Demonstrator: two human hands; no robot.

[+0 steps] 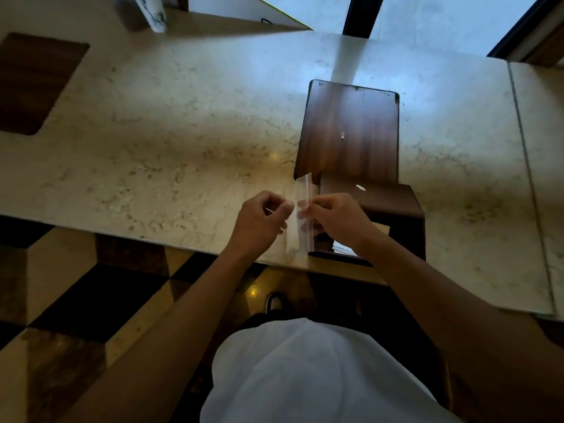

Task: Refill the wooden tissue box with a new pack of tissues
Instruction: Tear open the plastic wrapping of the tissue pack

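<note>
A marble counter (171, 141) is seen from above, its near edge running across the frame. At about 2 o'clock from the frame's centre, a flat dark wooden panel (348, 132) lies on the counter. Directly at its 6 o'clock side the wooden tissue box (393, 209) stands at the counter's near edge; something pale shows at its near end, but what it is cannot be told.

Just beside the box, at its 9 o'clock side, a clear plastic wrapper (300, 215) with a thin red strip along one edge is held upright between both hands. The left hand (261, 221) is closed, with thumb and forefinger pressed onto the wrapper's left face. The right hand (338, 221) is curled, its fingertips (303, 209) pinching the wrapper's right side and partly seen through the film. Whether tissues remain inside the wrapper cannot be told.

A white shirt (305, 370) fills the 6 o'clock area, with a shoe (274, 302) on the chequered floor (76, 285) below the counter edge.
</note>
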